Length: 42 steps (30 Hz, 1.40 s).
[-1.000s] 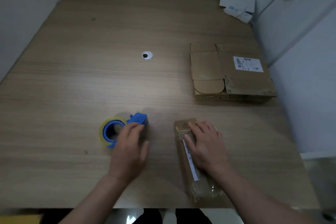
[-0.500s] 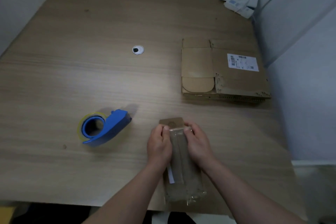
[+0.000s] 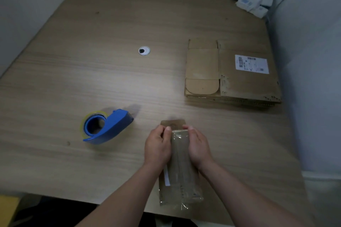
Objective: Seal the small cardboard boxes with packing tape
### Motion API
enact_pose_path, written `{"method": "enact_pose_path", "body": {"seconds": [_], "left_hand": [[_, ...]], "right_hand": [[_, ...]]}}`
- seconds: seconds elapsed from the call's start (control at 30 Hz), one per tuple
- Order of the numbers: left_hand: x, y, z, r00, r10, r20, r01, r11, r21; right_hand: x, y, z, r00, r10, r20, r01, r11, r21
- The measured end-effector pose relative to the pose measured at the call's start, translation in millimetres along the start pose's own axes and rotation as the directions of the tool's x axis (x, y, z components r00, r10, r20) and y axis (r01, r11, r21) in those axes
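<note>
Two hands — L hand [image 3: 157, 148] & R hand [image 3: 198, 146] — grip 1 wrapped cardboard pack [image 3: 181, 180]; 1 tape dispenser [image 3: 107, 127] apart.

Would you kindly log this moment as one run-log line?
left hand: grips small box left side | right hand: grips box right side | small box: lying on table, far flap open | tape dispenser: untouched, left of box

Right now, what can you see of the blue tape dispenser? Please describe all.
The blue tape dispenser looks like plastic. It seems to lie on its side on the wooden table, round opening up. A roll of yellowish clear tape sits around its blue hub; the narrow end points right. It lies left of the small cardboard box, apart from it. Only the table touches it; the left hand and right hand hold the box.
</note>
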State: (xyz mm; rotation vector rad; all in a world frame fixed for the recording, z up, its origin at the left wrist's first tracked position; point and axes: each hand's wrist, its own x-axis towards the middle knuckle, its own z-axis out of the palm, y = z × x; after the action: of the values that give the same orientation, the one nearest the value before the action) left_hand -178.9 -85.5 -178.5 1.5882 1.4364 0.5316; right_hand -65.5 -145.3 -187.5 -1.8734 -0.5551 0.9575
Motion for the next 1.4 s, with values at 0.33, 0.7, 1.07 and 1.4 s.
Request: {"method": "enact_pose_path", "body": {"seconds": [0.33,0.7,1.07,1.4], "left_hand": [[6,-3,-3,0.991,0.037,0.127,-0.057,0.987,0.152],[12,9,-19,0.957,-0.052,0.286,0.013,0.991,0.135],[-29,9,-58,0.951,0.004,0.31,-0.055,0.986,0.156],[-45,-2,-33,0.94,-0.01,0.342,-0.039,0.99,0.136]], "right_hand": [[-7,-7,0,1.0,0.0,-0.003,0.0,0.999,-0.041],[-25,-1,11,0.957,0.063,-0.284,-0.105,0.985,-0.135],[-84,10,-20,0.604,0.414,-0.681,-0.284,0.91,0.301],[-100,22,-52,0.877,-0.04,-0.479,-0.173,0.903,-0.393]]}}
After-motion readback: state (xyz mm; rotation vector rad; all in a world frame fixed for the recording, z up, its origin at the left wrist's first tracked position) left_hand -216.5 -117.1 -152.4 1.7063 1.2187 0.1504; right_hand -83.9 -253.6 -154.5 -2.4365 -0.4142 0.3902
